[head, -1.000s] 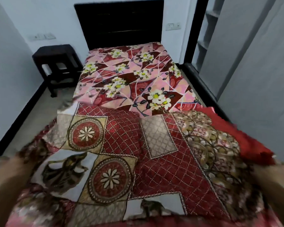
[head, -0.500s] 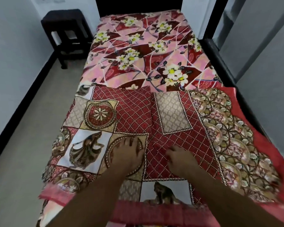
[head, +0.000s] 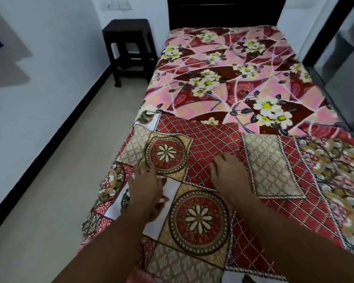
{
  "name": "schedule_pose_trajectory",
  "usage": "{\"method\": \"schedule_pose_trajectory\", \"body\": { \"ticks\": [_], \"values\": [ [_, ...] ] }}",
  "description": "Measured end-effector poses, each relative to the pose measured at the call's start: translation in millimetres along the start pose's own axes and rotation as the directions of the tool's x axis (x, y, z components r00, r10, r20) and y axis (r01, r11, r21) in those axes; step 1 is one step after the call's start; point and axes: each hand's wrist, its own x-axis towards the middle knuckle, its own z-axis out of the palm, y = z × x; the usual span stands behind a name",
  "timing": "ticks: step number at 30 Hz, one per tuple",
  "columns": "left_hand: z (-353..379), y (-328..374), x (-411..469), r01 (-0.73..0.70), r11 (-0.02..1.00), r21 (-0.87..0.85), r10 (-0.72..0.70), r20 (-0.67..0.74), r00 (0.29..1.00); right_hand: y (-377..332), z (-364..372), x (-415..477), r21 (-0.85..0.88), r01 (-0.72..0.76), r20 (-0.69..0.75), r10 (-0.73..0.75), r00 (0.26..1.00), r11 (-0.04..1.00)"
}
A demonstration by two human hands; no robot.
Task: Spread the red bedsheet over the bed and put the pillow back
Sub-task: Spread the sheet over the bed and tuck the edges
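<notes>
Bed point(head: 223, 78) half under red bedsheet point(head: 213, 137); dark stool point(head: 129, 31) beside.

No text, label, brand or number can be read anywhere.

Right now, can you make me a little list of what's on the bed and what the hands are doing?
red bedsheet: covers only the near end of the bed
flowered cover: showing at the far end
left hand: flat on the bedsheet
right hand: flat on the bedsheet
pillow: not in view
stool: dark, left of the bed
</notes>
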Motion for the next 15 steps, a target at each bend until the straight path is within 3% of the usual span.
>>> {"method": "schedule_pose_trajectory", "body": {
  "ticks": [4, 9, 12, 14, 15],
  "values": [
    [6, -37, 37, 0.043, 0.998, -0.054, -0.045, -0.041, 0.998, -52, 34, 49, 0.070, 0.063, 0.143, -0.072, 0.987, 0.996],
    [23, -70, 65, 0.345, 0.912, -0.222, -0.362, -0.039, 0.931, -115, 90, 96, 0.136, -0.021, 0.263, -0.016, 0.965, 0.990],
    [31, -105, 77, 0.510, 0.812, -0.284, -0.520, 0.043, 0.853, -141, 115, 110, 0.082, -0.086, 0.316, 0.056, 0.947, 0.993],
    [37, -125, 75, 0.529, 0.789, -0.312, -0.538, 0.065, 0.841, -150, 124, 109, 0.016, -0.094, 0.285, 0.086, 0.955, 0.995],
    [38, -131, 72, 0.499, 0.800, -0.334, -0.526, 0.009, 0.850, -152, 124, 107, -0.010, -0.096, 0.264, 0.096, 0.960, 0.995]
  ]
}}
